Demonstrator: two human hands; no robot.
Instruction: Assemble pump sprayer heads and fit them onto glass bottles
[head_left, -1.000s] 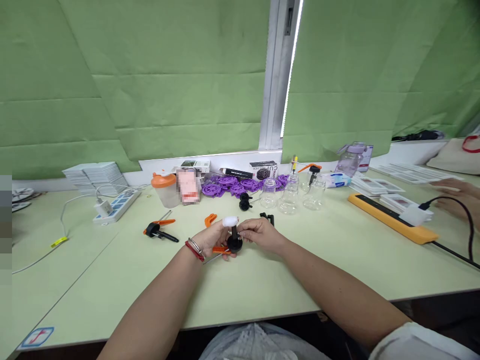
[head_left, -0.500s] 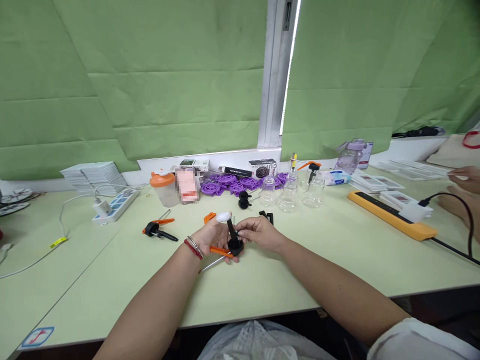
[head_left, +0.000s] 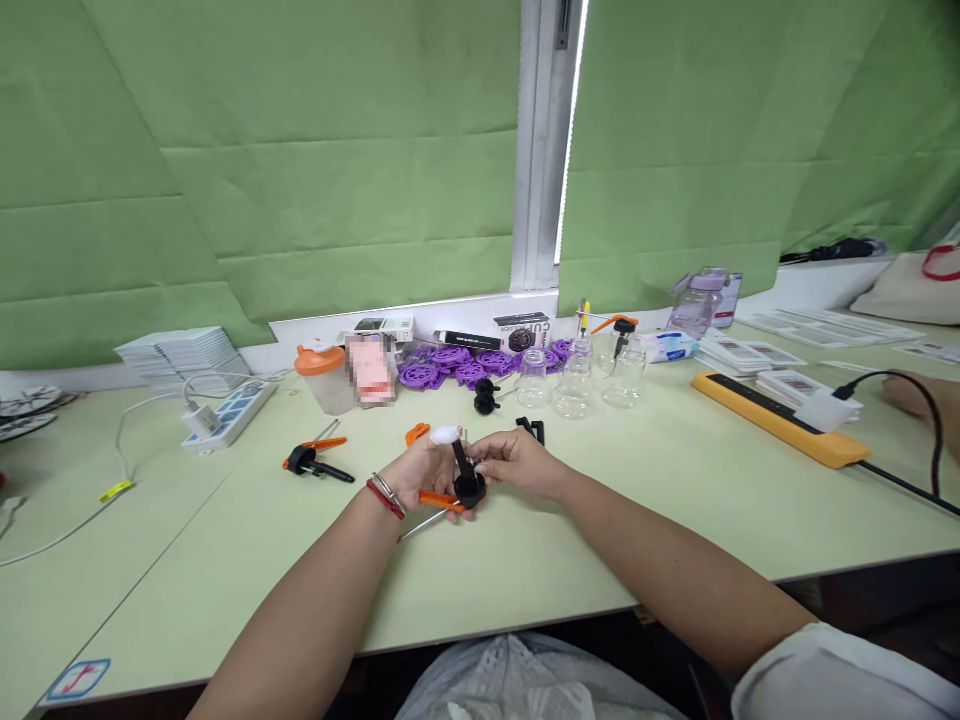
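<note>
My left hand (head_left: 429, 474) is closed around a black cap (head_left: 470, 491) with an orange lever (head_left: 441, 500) and an upright black stem. A thin metal rod (head_left: 421, 526) sticks out below it, toward me. Something white and rounded (head_left: 445, 435) sits at my left thumb's tip. The fingers of my right hand (head_left: 511, 462) pinch at the cap's stem; any small part between them is hidden. Beyond lie an orange piece (head_left: 417, 433) and black parts (head_left: 532, 430). Left of my hands rests a similar black-and-orange cap (head_left: 304, 460).
Clear glass bottles (head_left: 576, 392) stand behind my right hand, near purple plastic pieces (head_left: 472, 372) and a black double-ended part (head_left: 486, 397). An orange-lidded cup (head_left: 324, 380) is back left, beside a white power strip (head_left: 232, 415). A yellow power strip (head_left: 780, 425) lies right, near another person's hand (head_left: 926, 405).
My hands hold nearly the same pose around the cap. The view has shifted slightly. At the far right, the other person's upper hand has left the view.
</note>
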